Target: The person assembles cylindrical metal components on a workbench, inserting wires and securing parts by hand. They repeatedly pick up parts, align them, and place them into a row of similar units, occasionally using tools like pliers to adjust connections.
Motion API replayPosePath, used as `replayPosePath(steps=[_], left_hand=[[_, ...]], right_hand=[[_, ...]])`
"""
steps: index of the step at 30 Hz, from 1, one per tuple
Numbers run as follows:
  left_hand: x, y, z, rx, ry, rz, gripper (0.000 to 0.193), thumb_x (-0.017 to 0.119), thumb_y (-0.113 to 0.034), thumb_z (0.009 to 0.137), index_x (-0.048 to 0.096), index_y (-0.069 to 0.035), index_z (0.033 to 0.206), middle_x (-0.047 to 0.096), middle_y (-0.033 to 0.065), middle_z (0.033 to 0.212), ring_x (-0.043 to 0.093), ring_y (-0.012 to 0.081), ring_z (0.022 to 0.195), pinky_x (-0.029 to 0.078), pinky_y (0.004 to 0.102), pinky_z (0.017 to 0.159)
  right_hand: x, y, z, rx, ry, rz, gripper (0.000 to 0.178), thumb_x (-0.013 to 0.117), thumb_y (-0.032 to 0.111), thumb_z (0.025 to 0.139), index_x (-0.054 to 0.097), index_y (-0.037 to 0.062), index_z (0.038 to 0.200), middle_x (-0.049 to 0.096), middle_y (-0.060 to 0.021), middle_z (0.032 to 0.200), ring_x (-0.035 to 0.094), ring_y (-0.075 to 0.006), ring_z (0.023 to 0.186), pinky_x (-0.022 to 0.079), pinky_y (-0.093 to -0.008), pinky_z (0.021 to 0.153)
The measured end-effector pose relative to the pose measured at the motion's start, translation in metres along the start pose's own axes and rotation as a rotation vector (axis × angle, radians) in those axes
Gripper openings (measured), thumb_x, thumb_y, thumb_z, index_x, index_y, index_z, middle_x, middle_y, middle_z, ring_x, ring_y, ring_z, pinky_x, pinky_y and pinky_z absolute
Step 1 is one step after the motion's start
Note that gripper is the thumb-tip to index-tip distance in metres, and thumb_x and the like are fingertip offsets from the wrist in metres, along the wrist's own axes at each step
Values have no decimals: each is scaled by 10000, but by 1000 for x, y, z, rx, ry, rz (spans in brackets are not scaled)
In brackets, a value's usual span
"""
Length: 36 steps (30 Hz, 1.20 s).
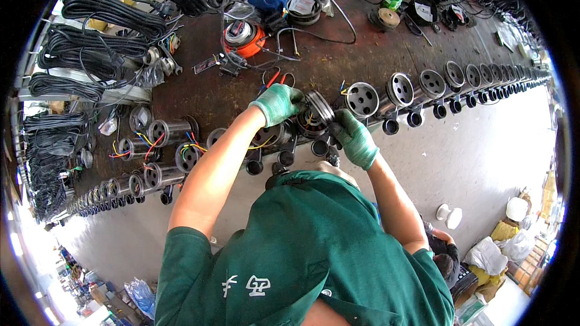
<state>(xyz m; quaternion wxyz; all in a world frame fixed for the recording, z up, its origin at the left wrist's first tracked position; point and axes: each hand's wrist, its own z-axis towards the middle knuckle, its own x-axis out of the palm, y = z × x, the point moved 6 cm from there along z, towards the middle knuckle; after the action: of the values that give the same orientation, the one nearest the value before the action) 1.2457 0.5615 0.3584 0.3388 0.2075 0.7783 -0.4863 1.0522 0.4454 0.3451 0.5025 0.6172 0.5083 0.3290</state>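
From the head view, the ringed metal cap [320,107] is up between both gloved hands, just over an open cylinder [310,127] with wires showing, at the near edge of the bench [350,54]. Right hand [356,140] is pinching the cap's near-right edge, fingers curled round it; left hand [280,104] has its fingertips bunched at the far-left edge, but I can't tell if they're really gripping. My guess is it's held from two sides so the tilt is easy to control. The capped cylinders [363,100] running off to the right sit along that same edge, probably to be in easy reach, and the red-handled pliers [273,78] lie just beyond the left hand, likely for the same reason. As for direction, the cap's tipped almost edge-on, long axis slanting from far left to near right, flat faces roughly toward near left and far right
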Motion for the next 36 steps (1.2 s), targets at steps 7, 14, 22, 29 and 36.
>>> replayPosePath(steps=[7, 14, 22, 29, 36], left_hand=[[0, 13, 1, -119, 18, -166, 269, 727, -127, 932, 772, -32, 1180, 798, 164, 1018, 722, 162, 872, 556, 328, 850], [4, 18, 1, -114, 21, -238, 301, 703, -66, 952, 756, -29, 1247, 805, 127, 1111, 714, 126, 962, 561, 313, 905], [2, 19, 0, -94, 117, -374, 324, 724, -108, 982, 730, -30, 1296, 799, 99, 1144, 719, 144, 986, 578, 326, 910], [-1, 15, 0, -150, 192, -462, 305, 730, -129, 989, 741, -9, 1270, 795, 81, 1129, 722, 143, 985, 594, 326, 914], [0, 20, 2, -206, 168, -500, 304, 739, -131, 978, 745, 6, 1249, 798, 100, 1100, 731, 149, 948, 596, 324, 891]], right_hand=[[1, 30, -1, -310, -53, -405, 276, 669, 0, 929, 643, 19, 1203, 691, -212, 1077, 678, -414, 1005, 546, -447, 869], [-2, 30, 0, -464, -89, -499, 283, 691, -31, 907, 666, 20, 1185, 699, -189, 1050, 686, -384, 951, 560, -432, 826], [-1, 29, 7, -390, 29, -453, 261, 697, -43, 895, 690, 23, 1147, 691, -185, 1040, 670, -389, 959, 549, -425, 845], [-3, 32, 10, -399, 49, -428, 265, 687, -32, 897, 694, 30, 1154, 678, -188, 1044, 664, -400, 966, 540, -445, 840], [-7, 23, 15, -409, 43, -451, 278, 711, -48, 885, 699, 14, 1156, 690, -167, 1028, 678, -361, 949, 548, -421, 840]])
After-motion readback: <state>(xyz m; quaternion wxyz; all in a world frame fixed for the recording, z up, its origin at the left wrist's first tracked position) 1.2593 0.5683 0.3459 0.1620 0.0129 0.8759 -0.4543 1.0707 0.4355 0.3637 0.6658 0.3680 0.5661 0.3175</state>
